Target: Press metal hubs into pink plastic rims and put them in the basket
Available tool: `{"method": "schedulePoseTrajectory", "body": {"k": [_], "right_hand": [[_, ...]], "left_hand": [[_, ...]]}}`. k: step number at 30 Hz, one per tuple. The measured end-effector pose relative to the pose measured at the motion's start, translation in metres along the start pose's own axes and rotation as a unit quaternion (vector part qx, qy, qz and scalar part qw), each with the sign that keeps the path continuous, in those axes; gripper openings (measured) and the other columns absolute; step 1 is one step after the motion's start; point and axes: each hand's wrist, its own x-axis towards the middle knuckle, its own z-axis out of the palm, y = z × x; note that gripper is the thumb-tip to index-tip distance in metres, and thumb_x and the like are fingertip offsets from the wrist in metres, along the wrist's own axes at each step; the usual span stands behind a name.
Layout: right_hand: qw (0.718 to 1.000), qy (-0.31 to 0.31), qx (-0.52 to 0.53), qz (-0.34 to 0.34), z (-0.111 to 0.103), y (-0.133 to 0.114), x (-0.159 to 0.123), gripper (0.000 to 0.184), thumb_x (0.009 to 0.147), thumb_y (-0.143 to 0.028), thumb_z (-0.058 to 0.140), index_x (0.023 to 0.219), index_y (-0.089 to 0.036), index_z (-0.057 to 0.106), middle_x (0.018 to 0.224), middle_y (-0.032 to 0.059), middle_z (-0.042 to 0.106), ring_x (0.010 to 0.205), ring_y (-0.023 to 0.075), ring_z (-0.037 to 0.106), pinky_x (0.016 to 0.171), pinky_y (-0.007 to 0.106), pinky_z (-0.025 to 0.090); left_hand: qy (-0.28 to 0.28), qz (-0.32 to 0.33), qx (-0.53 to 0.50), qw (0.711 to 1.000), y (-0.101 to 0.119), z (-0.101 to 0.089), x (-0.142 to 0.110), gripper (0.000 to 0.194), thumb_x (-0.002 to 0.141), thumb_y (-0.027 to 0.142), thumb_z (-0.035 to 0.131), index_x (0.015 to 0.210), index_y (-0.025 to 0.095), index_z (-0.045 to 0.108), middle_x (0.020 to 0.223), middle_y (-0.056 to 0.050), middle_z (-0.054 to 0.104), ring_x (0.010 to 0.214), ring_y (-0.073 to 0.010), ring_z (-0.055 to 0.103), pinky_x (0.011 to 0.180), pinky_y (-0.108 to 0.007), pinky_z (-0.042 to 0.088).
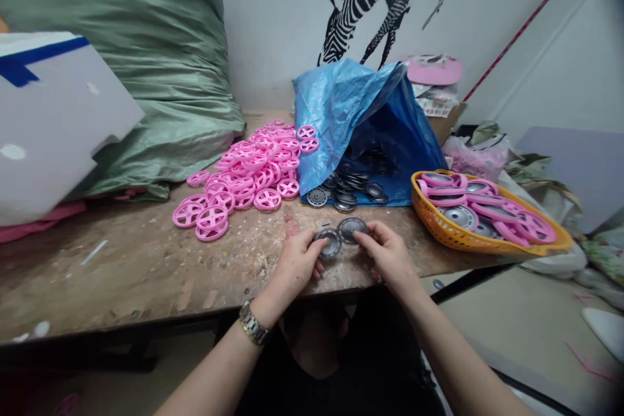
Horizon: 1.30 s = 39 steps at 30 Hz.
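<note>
Between thumb and fingers, my left hand [298,259] grips a grey toy wheel disc [329,244] near the table's front edge. A second dark grey disc [351,230] is pinched in my right hand [389,252]. The two discs sit side by side, their rims touching or nearly so. Just beyond them, a blue plastic bag [326,110] lies with its mouth open, and dark discs [348,185] spill out of it. Left of the bag is a heap of pink spoked wheel rings [253,169].
At the right, an orange basket [433,227] holds pink rings, some with grey discs in them. A large green sack [170,65] and a white board [58,123] stand at the left. The worn wooden table [160,273] carries small debris. A pink cap [435,70] lies behind the bag.
</note>
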Motion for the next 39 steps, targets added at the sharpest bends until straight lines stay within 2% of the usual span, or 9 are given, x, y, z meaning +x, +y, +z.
{"method": "schedulePoseTrajectory", "body": {"k": [4,8,13,17,25,32,34,36,39], "right_hand": [[0.998,0.048,0.029,0.002,-0.008,0.007,0.004,0.037,0.068,-0.053,0.075,0.074,-0.020,0.061,0.057,-0.0042,0.054,0.050,0.0110,0.044,0.047,0.024,0.035],[0.998,0.046,0.034,0.000,-0.010,0.009,0.001,0.035,0.070,-0.052,0.075,0.076,-0.019,0.062,0.061,-0.0031,0.058,0.053,0.0116,0.048,0.052,0.025,0.040],[0.996,0.065,0.060,0.006,-0.006,0.009,-0.004,0.034,0.067,-0.049,0.077,0.077,-0.020,0.062,0.066,-0.0021,0.062,0.057,0.0126,0.052,0.058,0.026,0.046],[0.997,0.055,0.057,-0.004,-0.004,0.010,-0.006,0.035,0.068,-0.050,0.077,0.081,-0.020,0.064,0.072,0.0006,0.067,0.064,0.0155,0.057,0.062,0.028,0.049],[0.998,0.044,0.050,-0.012,-0.008,0.012,-0.006,0.036,0.071,-0.053,0.076,0.080,-0.020,0.066,0.075,0.0020,0.068,0.069,0.0174,0.059,0.066,0.029,0.049],[0.998,0.042,0.055,0.002,-0.008,-0.001,-0.011,0.033,0.071,-0.051,0.075,0.078,-0.020,0.065,0.071,0.0001,0.064,0.064,0.0150,0.053,0.058,0.026,0.042],[0.998,0.032,0.057,0.013,-0.005,-0.008,-0.014,0.031,0.072,-0.050,0.073,0.078,-0.020,0.065,0.064,-0.0018,0.060,0.057,0.0135,0.049,0.053,0.025,0.039],[0.998,0.018,0.066,0.007,0.000,-0.014,-0.017,0.029,0.073,-0.048,0.073,0.078,-0.020,0.065,0.063,-0.0020,0.059,0.056,0.0132,0.048,0.053,0.025,0.039],[0.997,0.010,0.076,-0.010,0.007,-0.021,-0.019,0.028,0.073,-0.046,0.073,0.079,-0.020,0.066,0.071,0.0001,0.064,0.062,0.0139,0.052,0.058,0.026,0.043]], "left_hand": [[0.036,0.104,0.141,0.984,-0.001,-0.002,0.013,0.014,0.090,0.026,0.056,0.094,0.018,0.067,0.072,-0.003,0.067,0.063,-0.0181,0.064,0.062,-0.028,0.051],[0.099,0.195,0.361,0.907,0.006,-0.018,0.026,0.024,0.094,0.024,0.054,0.114,0.014,0.063,0.114,-0.015,0.066,0.107,-0.0278,0.061,0.095,-0.040,0.047],[0.181,0.112,0.550,0.808,0.020,-0.057,0.045,0.033,0.094,0.028,0.054,0.121,0.009,0.057,0.116,-0.020,0.060,0.107,-0.0325,0.058,0.088,-0.040,0.048],[0.183,0.075,0.592,0.781,0.016,-0.080,0.065,0.045,0.091,0.041,0.060,0.120,0.007,0.058,0.120,-0.023,0.060,0.115,-0.0366,0.054,0.096,-0.042,0.044],[0.186,0.095,0.547,0.811,-0.001,-0.099,0.079,0.027,0.095,0.030,0.047,0.097,0.012,0.067,0.108,-0.020,0.066,0.110,-0.0335,0.057,0.094,-0.042,0.042],[0.189,0.123,0.415,0.882,0.015,-0.099,0.051,0.037,0.099,0.040,0.037,0.093,0.016,0.063,0.087,-0.010,0.070,0.085,-0.0229,0.067,0.077,-0.033,0.052],[0.156,0.111,0.300,0.935,0.018,-0.088,0.037,0.035,0.098,0.044,0.039,0.096,0.017,0.061,0.080,-0.005,0.068,0.071,-0.0175,0.068,0.064,-0.028,0.055],[0.100,0.067,0.050,0.992,0.020,-0.074,0.023,0.029,0.092,0.046,0.053,0.097,0.017,0.059,0.078,-0.002,0.065,0.063,-0.0145,0.067,0.059,-0.026,0.057],[0.046,0.011,-0.161,0.986,0.019,-0.049,0.004,0.032,0.082,0.046,0.070,0.090,0.017,0.059,0.073,0.001,0.063,0.056,-0.0111,0.065,0.056,-0.024,0.058]]}}
